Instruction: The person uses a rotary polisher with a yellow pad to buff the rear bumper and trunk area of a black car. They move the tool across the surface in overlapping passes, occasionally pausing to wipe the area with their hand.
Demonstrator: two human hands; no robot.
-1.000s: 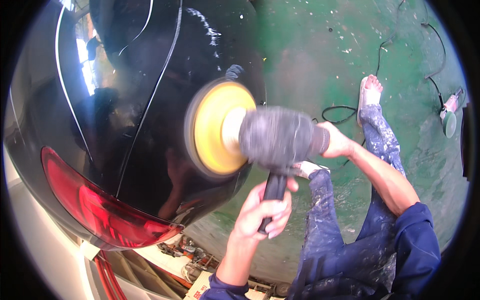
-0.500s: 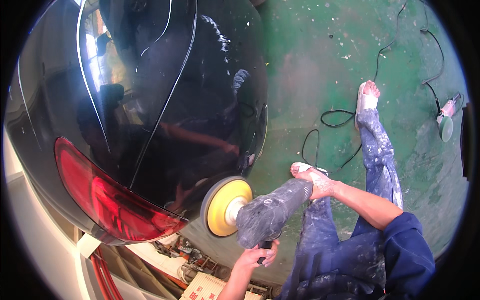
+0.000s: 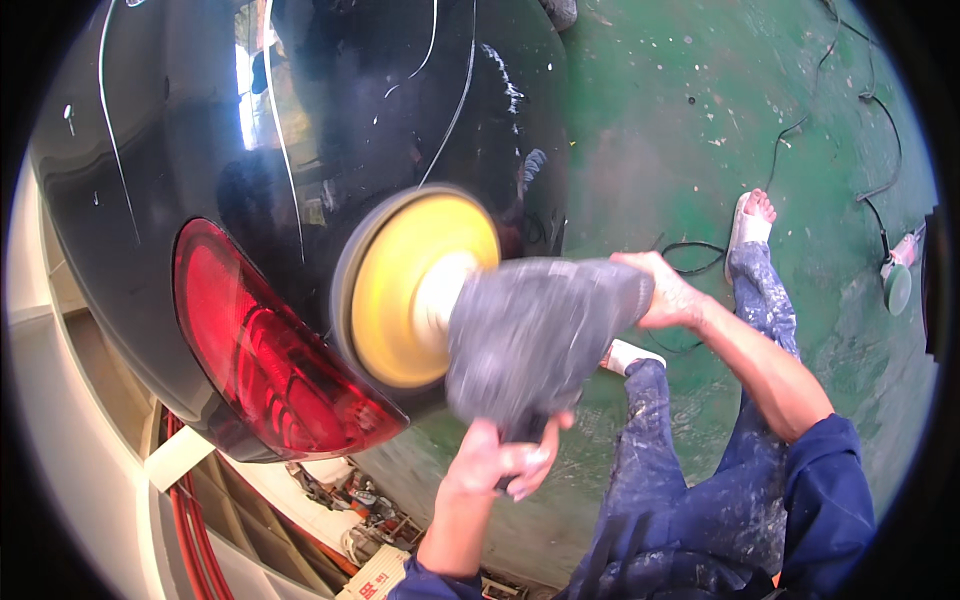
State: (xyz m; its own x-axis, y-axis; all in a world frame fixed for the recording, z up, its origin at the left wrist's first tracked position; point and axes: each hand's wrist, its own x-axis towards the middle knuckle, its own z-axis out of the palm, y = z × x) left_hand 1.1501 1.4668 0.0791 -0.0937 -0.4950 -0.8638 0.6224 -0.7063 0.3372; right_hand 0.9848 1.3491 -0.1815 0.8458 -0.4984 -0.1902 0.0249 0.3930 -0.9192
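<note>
A dusty dark grey polisher (image 3: pixel 545 320) with a round yellow pad (image 3: pixel 415 290) is held between both of my hands. My left hand (image 3: pixel 505 460) is wrapped round its black side handle. At the rear end of the body, my right hand (image 3: pixel 662 290) grips the housing. The pad is up against or just over the dark car's (image 3: pixel 340 130) rear panel, right of the red tail light (image 3: pixel 270 350); whether it touches I cannot tell. Motion smears the tool and my left hand. Whitish streaks mark the car's paint toward the far right.
A black cable (image 3: pixel 690 262) loops on the green floor (image 3: pixel 640 130) near my feet. Farther right lies a second hand-held tool with a green disc (image 3: pixel 897 288). Red hoses (image 3: pixel 190 520), shelves and a patch of clutter (image 3: pixel 360 510) are at the lower left.
The polisher has come up and to the left, its pad now beside the tail light over the car's panel. Both hands moved with it. The view has shifted, too.
</note>
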